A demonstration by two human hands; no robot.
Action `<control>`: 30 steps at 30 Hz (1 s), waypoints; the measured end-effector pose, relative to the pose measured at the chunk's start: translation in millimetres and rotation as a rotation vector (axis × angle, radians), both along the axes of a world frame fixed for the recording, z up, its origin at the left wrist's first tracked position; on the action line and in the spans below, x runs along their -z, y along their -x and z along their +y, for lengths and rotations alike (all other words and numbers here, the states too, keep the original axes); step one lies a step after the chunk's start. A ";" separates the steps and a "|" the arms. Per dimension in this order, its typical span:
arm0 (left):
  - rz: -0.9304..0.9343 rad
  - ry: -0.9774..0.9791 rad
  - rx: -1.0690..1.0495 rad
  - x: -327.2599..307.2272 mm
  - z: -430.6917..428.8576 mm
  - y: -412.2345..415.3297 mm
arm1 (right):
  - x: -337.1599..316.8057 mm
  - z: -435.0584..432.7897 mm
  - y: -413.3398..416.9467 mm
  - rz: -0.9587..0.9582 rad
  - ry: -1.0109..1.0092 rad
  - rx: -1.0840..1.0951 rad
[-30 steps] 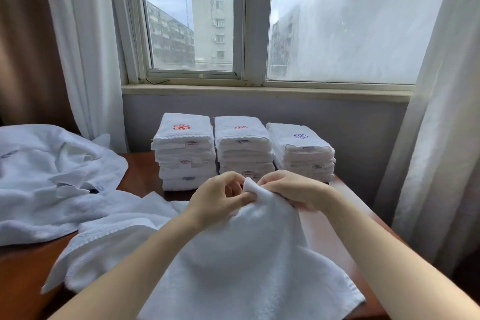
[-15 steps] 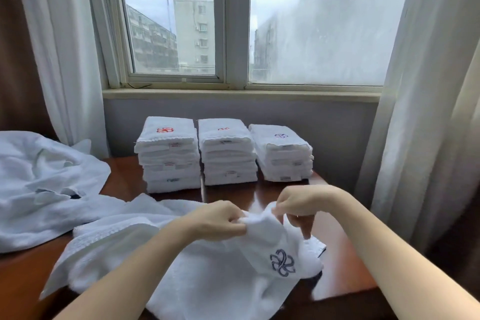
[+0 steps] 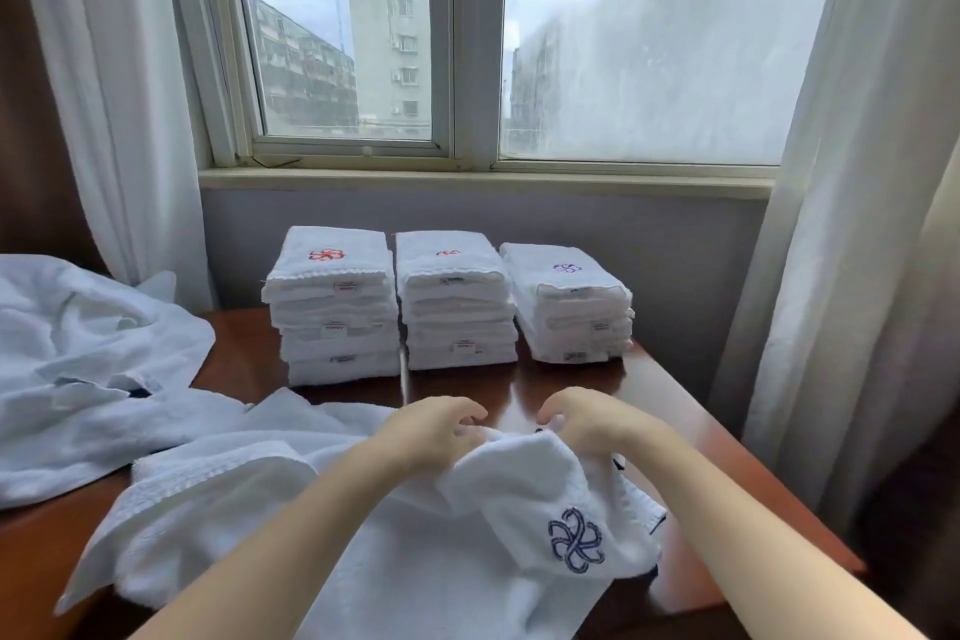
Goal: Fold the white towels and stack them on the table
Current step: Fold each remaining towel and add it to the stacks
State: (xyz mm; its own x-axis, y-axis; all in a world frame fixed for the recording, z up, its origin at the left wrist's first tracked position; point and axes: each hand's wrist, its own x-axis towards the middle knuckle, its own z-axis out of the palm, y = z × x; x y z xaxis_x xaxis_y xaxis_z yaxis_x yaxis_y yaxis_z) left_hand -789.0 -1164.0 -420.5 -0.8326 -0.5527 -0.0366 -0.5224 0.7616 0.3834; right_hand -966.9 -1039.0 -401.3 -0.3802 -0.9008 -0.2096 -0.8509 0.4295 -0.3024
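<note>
Table: dark wood, against the wall. Left end covered by a loose heap of white linen. Towel spread at near edge, blue emblem up. Rear: left stack, middle stack and right stack side by side; bare wood strip in front. Left hand and right hand: fingers curled, gripping the towel's bunched far edge.

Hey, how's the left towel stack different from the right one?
The left stack has a red logo on top; the right stack has a purple one. The left stack looks taller than the right stack. Both are folded white towels on the table.
</note>
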 end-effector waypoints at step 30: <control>1.230 0.256 -0.254 -75.5 28.9 -15.2 | -119.6 45.7 -20.9 -0.366 1.399 0.344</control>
